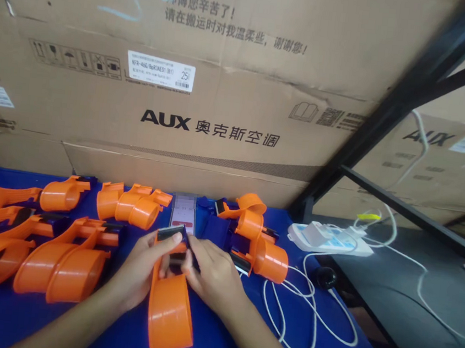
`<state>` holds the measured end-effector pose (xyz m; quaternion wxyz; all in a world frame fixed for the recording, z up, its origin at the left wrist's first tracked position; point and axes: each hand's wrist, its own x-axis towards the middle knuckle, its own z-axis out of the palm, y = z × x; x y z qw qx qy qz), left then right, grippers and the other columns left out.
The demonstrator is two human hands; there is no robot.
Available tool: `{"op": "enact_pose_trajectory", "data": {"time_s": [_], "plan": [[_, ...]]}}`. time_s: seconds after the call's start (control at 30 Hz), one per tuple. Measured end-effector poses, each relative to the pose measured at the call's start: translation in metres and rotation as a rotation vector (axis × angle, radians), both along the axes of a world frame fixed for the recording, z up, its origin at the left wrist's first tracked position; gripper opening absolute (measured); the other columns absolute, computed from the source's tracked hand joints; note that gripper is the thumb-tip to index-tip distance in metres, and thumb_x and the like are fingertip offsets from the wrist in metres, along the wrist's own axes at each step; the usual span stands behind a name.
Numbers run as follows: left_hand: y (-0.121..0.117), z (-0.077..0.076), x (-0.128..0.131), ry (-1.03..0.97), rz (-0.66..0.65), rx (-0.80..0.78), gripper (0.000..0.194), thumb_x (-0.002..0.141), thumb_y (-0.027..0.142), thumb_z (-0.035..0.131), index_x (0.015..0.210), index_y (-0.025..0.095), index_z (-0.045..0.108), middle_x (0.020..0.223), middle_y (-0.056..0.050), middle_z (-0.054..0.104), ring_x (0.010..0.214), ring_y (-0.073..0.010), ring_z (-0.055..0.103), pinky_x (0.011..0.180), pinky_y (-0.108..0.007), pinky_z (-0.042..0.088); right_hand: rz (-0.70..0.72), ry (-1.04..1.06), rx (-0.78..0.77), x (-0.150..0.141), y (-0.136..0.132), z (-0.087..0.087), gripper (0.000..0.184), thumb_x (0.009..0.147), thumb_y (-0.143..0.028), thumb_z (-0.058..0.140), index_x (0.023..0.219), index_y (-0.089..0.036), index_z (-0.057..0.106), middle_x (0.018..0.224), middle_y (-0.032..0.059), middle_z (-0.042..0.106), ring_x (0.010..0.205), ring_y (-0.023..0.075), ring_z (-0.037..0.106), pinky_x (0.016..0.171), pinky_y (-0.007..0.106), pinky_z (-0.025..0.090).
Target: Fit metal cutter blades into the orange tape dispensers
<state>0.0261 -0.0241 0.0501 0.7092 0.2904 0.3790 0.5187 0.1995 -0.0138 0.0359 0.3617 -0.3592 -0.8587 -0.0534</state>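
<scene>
An orange tape dispenser (172, 314) with a dark head is between my hands, its wide ring hanging toward me. My left hand (139, 266) is closed around the left side of its head, the thumb lying on top of the dark part. From the other side, my right hand (216, 274) grips the head's right edge, its fingertips pressed to the dark plastic and partly hidden. Just beyond the dispenser lies a phone (184, 213) with a lit screen. To the right of my right hand, more orange tape dispensers (271, 260) lie in a heap, one showing a toothed blade.
Several orange dispensers (76, 274) lie in rows at the left on the blue tabletop (115, 339). A power strip (329, 238) and loose white cables (314, 326) occupy the right. Large cardboard boxes (223, 101) stand behind, beside a black metal frame (371, 122).
</scene>
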Motion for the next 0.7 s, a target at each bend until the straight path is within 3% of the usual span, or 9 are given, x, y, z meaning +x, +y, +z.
{"op": "enact_pose_trajectory", "data": {"time_s": [0.17,0.43,0.7], "plan": [[0.0,-0.001,-0.002,0.174,0.047,0.116,0.033,0.086,0.051,0.077,0.091,0.019,0.067,0.042,0.008,0.047,0.037,-0.0078,0.04,0.046,-0.02,0.043,0.04,0.058,-0.007,0.004,0.002,0.011,0.031,0.101,-0.032,0.059,0.125,-0.012,0.062,0.096,0.0131,0.076,0.084,0.0248,0.072,0.077,0.038,0.061],[0.005,-0.009,-0.009,0.415,-0.002,0.291,0.031,0.088,0.051,0.072,0.087,0.02,0.068,0.041,0.008,0.047,0.033,-0.0105,0.043,0.045,-0.024,0.045,0.036,0.053,-0.011,0.004,-0.001,0.01,0.018,0.098,-0.023,0.054,0.111,-0.015,0.064,0.082,0.0077,0.07,0.07,0.02,0.066,0.065,0.033,0.056],[0.003,-0.006,-0.01,0.319,-0.038,0.291,0.031,0.088,0.049,0.073,0.08,0.02,0.064,0.038,0.007,0.045,0.032,-0.009,0.039,0.041,-0.022,0.033,0.056,0.094,-0.063,0.007,-0.002,0.016,0.017,0.097,-0.018,0.048,0.102,-0.018,0.064,0.08,0.0059,0.068,0.069,0.0188,0.062,0.066,0.031,0.053]]}}
